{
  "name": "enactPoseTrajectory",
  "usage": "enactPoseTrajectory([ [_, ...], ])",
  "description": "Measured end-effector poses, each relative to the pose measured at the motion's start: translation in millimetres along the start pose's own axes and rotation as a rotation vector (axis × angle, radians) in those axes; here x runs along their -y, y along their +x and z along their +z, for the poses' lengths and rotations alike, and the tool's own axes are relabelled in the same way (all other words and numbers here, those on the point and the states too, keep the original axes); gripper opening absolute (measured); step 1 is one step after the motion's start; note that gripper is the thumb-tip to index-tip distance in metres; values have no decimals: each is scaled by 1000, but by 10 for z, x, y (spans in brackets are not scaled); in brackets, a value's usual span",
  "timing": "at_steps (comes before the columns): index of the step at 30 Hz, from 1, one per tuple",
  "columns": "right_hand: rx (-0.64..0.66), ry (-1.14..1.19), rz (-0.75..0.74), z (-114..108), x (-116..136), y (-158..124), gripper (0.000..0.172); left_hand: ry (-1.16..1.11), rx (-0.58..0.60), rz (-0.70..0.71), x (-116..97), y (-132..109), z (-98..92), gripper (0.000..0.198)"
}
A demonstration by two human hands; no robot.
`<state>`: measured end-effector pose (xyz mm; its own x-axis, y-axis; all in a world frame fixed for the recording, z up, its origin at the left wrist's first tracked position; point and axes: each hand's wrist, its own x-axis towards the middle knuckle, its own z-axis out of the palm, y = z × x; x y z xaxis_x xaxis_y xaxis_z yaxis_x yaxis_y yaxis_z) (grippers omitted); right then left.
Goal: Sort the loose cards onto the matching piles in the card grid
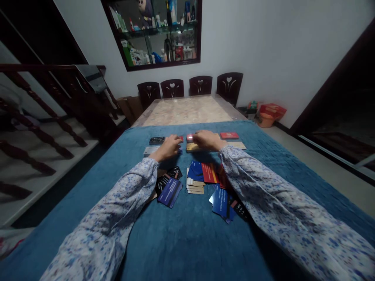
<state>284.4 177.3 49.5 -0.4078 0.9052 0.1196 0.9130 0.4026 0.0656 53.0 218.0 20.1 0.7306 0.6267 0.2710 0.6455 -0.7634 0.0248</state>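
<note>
Both my arms in flowered sleeves reach forward over a blue cloth on the table. My left hand and my right hand both close on a red card between them. Around them lie a black card, a pale card, a gold card and a red card in a row. Nearer to me lies a loose heap of cards: blue, red, black and beige. A dark blue card lies at its left.
Beyond the cloth the bare marble tabletop runs to several dark chairs at the far end. A wall shelf holds bottles. A wooden stair rail stands left; an orange bucket sits on the floor right.
</note>
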Motion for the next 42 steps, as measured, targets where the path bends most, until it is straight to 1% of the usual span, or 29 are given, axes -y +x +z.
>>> enactPoseTrajectory([
  [6,-6,40,-27,43,204,-130,23,-20,-23,43,-92,-282,-2,29],
  [9,-12,69,-49,67,299,-191,21,-33,-38,58,-127,-443,7,28],
  [12,-32,85,-76,131,386,-227,21,-48,-63,51,-145,-602,33,28],
  [15,-48,109,-115,209,459,-245,21,-61,-57,26,-146,-742,60,26],
  [19,-47,206,-226,267,542,-282,18,-84,-54,-9,-158,-913,61,23],
  [23,-46,322,-383,307,636,-323,23,-93,-67,-55,-190,-1063,43,22],
  [26,-7,358,-511,345,726,-342,29,-101,-88,-76,-200,-1140,48,22],
  [29,37,356,-582,371,825,-372,34,-105,-92,-96,-192,-1185,70,22],
  [33,60,364,-621,365,936,-453,43,-108,-77,-116,-181,-1215,95,21],
  [37,56,389,-630,342,999,-519,48,-107,-75,-128,-191,-1237,95,22],
  [42,25,364,-620,404,1014,-472,52,-99,-65,-127,-199,-1255,98,23],
])
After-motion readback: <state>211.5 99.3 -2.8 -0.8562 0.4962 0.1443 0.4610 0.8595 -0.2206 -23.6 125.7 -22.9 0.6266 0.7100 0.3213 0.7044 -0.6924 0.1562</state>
